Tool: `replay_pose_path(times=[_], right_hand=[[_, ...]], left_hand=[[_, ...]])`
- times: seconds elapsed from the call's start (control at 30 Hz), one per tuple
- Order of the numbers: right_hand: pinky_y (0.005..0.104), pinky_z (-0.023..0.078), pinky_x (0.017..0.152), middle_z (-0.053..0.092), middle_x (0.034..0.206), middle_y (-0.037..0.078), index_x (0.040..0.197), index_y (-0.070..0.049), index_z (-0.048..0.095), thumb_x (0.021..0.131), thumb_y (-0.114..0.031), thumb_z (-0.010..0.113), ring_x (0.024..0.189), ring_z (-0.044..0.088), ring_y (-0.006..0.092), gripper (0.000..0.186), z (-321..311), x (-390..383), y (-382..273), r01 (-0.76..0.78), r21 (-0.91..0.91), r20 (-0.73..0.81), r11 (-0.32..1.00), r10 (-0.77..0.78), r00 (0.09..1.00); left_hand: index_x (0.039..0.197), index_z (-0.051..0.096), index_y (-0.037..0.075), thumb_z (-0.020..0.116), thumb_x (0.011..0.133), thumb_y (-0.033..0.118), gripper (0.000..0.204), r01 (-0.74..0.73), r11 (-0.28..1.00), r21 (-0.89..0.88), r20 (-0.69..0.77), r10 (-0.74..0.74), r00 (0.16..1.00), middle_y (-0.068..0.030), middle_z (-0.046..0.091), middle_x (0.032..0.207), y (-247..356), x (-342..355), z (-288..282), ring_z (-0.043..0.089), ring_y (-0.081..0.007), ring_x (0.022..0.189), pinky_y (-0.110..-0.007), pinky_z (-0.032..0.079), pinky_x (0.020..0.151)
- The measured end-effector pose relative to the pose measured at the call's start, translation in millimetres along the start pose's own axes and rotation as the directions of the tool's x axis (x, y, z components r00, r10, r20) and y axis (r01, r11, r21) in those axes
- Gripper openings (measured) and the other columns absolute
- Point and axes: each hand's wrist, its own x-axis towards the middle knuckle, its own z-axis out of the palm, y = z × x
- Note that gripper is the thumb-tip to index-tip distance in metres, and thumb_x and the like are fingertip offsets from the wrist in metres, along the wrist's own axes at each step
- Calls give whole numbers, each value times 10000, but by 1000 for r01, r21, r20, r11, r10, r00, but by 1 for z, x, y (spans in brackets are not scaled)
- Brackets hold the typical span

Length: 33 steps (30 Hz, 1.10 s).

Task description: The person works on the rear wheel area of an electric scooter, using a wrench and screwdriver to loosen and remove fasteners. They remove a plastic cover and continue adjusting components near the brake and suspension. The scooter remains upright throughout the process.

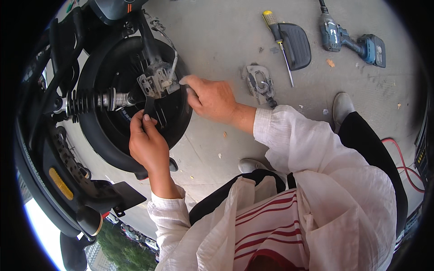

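Observation:
My left hand [148, 142] is closed, thumb and fingers pinching a dark flat strip [149, 108] just below a grimy metal bracket [156, 83] at the wheel hub. The strip's upper end reaches the bracket's lower edge. On the bracket's right side, my right hand [212, 98] is curled with its thumb and fingertips at the edge; whatever it grips is hidden. Behind both hands lies the black wheel [101, 142] of a scooter or motorbike. A thin cable [174, 61] runs down to the bracket from above.
A coil-spring shock absorber [88, 100] joins the wheel from the left. On the concrete floor lie a dirty metal caliper-like part [261, 83], a yellow-handled screwdriver [280, 43], a black footrest pad [296, 47] and a cordless impact wrench [332, 34]. A red hose [400, 156] curves at the right.

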Motion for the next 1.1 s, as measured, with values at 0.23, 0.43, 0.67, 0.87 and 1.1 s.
replay_pose_path(times=[0.23,0.43,0.67,0.87,1.1], right_hand=[[455,499,627,625,698,205,1591,-135,60,836,-104,591,631,626,386,923,8,36,-41,-317,208,415,925,210,885],[464,513,674,647,747,236,1588,-110,30,820,-83,583,683,641,398,947,-8,3,-49,-338,174,572,925,184,799],[450,529,698,669,803,233,1595,-146,20,807,-48,575,708,662,374,969,-4,7,-58,-363,220,536,905,198,820],[448,529,700,637,699,227,1589,-143,-30,823,-50,559,666,654,367,971,-1,22,-45,-326,217,443,920,205,873],[472,522,729,645,743,245,1584,-141,-51,842,-76,564,695,645,404,966,-5,18,-60,-401,214,551,891,229,803]], left_hand=[[1093,681,63,559,991,173,193,14,999,-42,65,-11,998,-18,669,756,6,4,0,602,-130,665,-293,458,632],[1108,672,54,550,993,174,206,28,999,27,74,-30,997,-40,694,777,7,4,-2,643,-162,696,-316,475,650],[1174,625,-16,587,966,132,258,-150,989,-10,70,151,986,-194,639,1184,0,-2,-17,633,-325,1050,-364,490,902],[1267,577,-28,558,1005,116,300,-148,958,-247,-85,130,988,-111,607,1237,31,-70,-87,565,-190,1112,-319,416,988],[1171,602,-27,609,952,73,241,92,949,-302,-83,-122,989,-123,611,1190,12,-145,-70,560,-257,1116,-376,424,971]])
